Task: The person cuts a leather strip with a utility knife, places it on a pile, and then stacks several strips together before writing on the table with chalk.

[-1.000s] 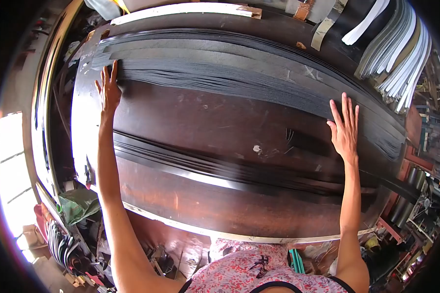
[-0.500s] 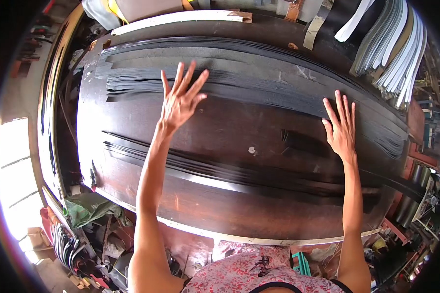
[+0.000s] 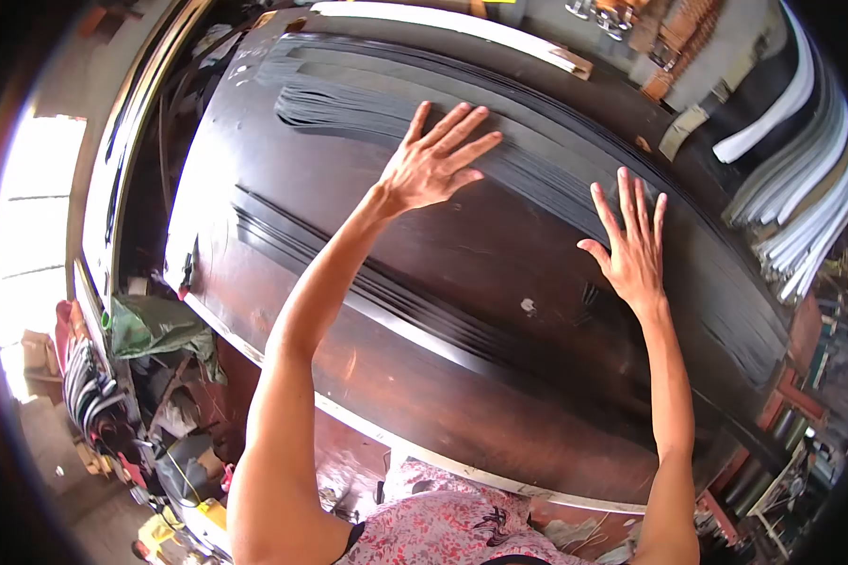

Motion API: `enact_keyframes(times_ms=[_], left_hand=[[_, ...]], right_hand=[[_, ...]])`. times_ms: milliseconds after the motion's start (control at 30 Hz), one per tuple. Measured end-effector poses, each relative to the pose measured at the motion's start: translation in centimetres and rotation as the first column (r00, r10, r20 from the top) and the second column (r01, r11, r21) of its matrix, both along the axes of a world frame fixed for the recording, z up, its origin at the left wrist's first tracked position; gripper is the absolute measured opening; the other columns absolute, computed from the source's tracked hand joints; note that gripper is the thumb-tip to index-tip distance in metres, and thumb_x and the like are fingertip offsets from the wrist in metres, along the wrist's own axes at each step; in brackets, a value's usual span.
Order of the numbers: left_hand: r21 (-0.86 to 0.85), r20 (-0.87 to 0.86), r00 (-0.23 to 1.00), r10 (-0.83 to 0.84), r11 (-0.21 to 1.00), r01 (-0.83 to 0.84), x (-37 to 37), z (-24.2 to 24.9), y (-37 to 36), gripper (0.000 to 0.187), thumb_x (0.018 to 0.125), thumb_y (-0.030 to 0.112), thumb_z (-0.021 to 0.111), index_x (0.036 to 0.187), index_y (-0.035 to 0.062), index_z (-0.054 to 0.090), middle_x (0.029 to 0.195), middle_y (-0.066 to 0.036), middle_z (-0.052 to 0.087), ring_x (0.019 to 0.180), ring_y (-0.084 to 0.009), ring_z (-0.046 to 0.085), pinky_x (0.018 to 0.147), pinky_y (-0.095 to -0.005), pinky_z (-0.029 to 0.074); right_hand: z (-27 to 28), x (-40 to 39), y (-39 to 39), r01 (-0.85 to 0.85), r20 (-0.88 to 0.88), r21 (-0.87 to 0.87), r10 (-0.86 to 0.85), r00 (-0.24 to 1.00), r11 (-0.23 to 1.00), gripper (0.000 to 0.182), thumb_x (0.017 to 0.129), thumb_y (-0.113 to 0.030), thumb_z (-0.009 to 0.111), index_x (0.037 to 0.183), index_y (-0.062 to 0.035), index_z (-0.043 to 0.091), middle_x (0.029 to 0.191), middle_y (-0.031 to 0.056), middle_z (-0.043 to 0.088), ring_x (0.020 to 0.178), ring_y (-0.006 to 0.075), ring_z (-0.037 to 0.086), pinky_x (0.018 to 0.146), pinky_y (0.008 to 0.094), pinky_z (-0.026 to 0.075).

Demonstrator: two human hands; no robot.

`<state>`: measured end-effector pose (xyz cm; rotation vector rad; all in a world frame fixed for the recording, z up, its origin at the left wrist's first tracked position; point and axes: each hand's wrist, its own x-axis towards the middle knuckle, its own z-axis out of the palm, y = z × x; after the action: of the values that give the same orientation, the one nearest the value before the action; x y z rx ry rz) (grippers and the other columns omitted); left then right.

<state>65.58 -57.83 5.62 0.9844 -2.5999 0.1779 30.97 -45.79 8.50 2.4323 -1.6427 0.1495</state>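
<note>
A wide stack of long, dark grey strips (image 3: 546, 192) runs across the far half of the brown table (image 3: 367, 179). Over the middle of this stack is my left hand (image 3: 433, 160), palm down with its fingers spread. My right hand (image 3: 636, 250) lies flat farther right, its fingertips over the same strips. Neither hand is wrapped around anything. Whether the palms press on the strips or hover just above cannot be made out. Nearer my body, a second group of thin black strips (image 3: 367, 292) stretches along the table.
White and grey strips (image 3: 810, 207) hang at the upper right. A long white piece (image 3: 443, 21) lies along the far edge, and brown straps with buckles (image 3: 678, 42) are behind it. A green bag (image 3: 160, 325) sits by the left end, with clutter below.
My view has turned, so the table slants down to the right. My left hand has moved right along the strips, closer to my right hand. The strips' left ends look more closely gathered.
</note>
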Motion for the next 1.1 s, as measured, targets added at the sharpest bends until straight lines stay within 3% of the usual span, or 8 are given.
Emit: enact_keyframes(times_ms=[100,300,467,567,733,900,967,1100], left_hand=[[0.07,0.018,0.999,-0.05,0.996,0.048,1.3,0.0,-0.6,0.063,0.097,0.057,0.048,0.156,0.0374,0.034,0.166,0.001,0.025,0.152,-0.0223,0.026,0.122,-0.0626,0.015],[-0.06,0.095,0.981,0.17,0.984,-0.165,13.2,-0.6,-4.9,0.076,0.09,0.071,0.04,0.158,0.0376,0.028,0.168,0.003,0.018,0.154,-0.0221,0.017,0.124,-0.0623,0.008],[-0.081,0.121,0.968,0.218,0.974,-0.209,20.7,-0.7,-7.8,0.079,0.09,0.072,0.04,0.159,0.0359,0.027,0.168,0.001,0.017,0.155,-0.0232,0.016,0.125,-0.0587,0.007],[-0.098,0.129,0.973,0.193,0.979,-0.181,20.9,-0.4,-8.4,0.076,0.089,0.069,0.044,0.158,0.0395,0.027,0.168,0.002,0.019,0.154,-0.0235,0.019,0.125,-0.059,0.01],[-0.064,0.09,0.976,0.196,0.979,-0.191,20.7,0.1,-8.4,0.079,0.091,0.067,0.052,0.157,0.0287,0.034,0.166,-0.006,0.023,0.153,-0.0278,0.023,0.122,-0.0607,0.012],[-0.014,0.161,0.962,0.223,0.975,-0.223,19.6,1.7,-7.8,0.077,0.094,0.061,0.055,0.158,0.0229,0.035,0.166,-0.011,0.023,0.153,-0.0332,0.021,0.12,-0.0643,0.01],[0.096,0.137,0.983,0.123,0.986,-0.137,16.8,2.7,-6.1,0.076,0.094,0.059,0.056,0.157,0.0205,0.037,0.166,-0.012,0.023,0.153,-0.0335,0.022,0.119,-0.0667,0.009],[0.095,0.17,0.976,-0.134,0.988,0.119,4.4,2.3,-0.9,0.075,0.092,0.059,0.059,0.154,0.0197,0.042,0.165,-0.014,0.027,0.151,-0.0328,0.027,0.119,-0.0672,0.009]], right_hand=[[-0.8,-0.7,-1.4,-0.011,0.007,-0.048,0.011,1.0,0.999,0.082,0.093,-0.071,0.037,0.16,-0.0256,0.027,0.168,0.0143,0.016,0.152,0.037,0.021,0.121,0.064,0.008],[-1.0,-0.8,-1.7,-0.02,0.025,-0.009,0.02,0.999,1.0,0.081,0.094,-0.07,0.039,0.161,-0.0252,0.026,0.168,0.0138,0.013,0.152,0.0387,0.02,0.122,0.0609,0.012],[-0.8,-0.9,-1.7,-0.016,0.022,0.024,0.015,1.0,1.0,0.08,0.095,-0.071,0.038,0.16,-0.0252,0.027,0.168,0.0135,0.015,0.151,0.0396,0.022,0.122,0.0603,0.014],[-0.7,-0.8,-1.9,-0.016,0.022,0.039,0.015,1.0,0.999,0.08,0.095,-0.071,0.037,0.16,-0.0253,0.028,0.168,0.0135,0.016,0.151,0.0401,0.023,0.122,0.0603,0.015],[-0.7,-1.0,-1.8,-0.027,0.028,0.048,0.025,0.999,0.998,0.082,0.093,-0.073,0.038,0.16,-0.0254,0.028,0.167,0.0135,0.017,0.151,0.0402,0.023,0.122,0.0599,0.014],[-0.2,-0.4,-1.8,-0.011,0.096,0.077,0.003,0.995,0.997,0.085,0.088,-0.063,0.06,0.158,-0.026,0.032,0.167,0.0141,0.018,0.151,0.0383,0.023,0.122,0.0594,0.016],[-0.1,-0.3,-1.6,0.016,0.106,0.095,-0.026,0.994,0.995,0.085,0.087,-0.067,0.058,0.159,-0.0289,0.03,0.167,0.0129,0.018,0.151,0.0374,0.024,0.122,0.0599,0.016],[-1.0,-0.7,-1.3,0.004,0.159,0.02,-0.007,0.987,1.0,0.086,0.087,-0.075,0.049,0.159,-0.0312,0.029,0.167,0.0133,0.018,0.151,0.0373,0.025,0.122,0.0614,0.015]])
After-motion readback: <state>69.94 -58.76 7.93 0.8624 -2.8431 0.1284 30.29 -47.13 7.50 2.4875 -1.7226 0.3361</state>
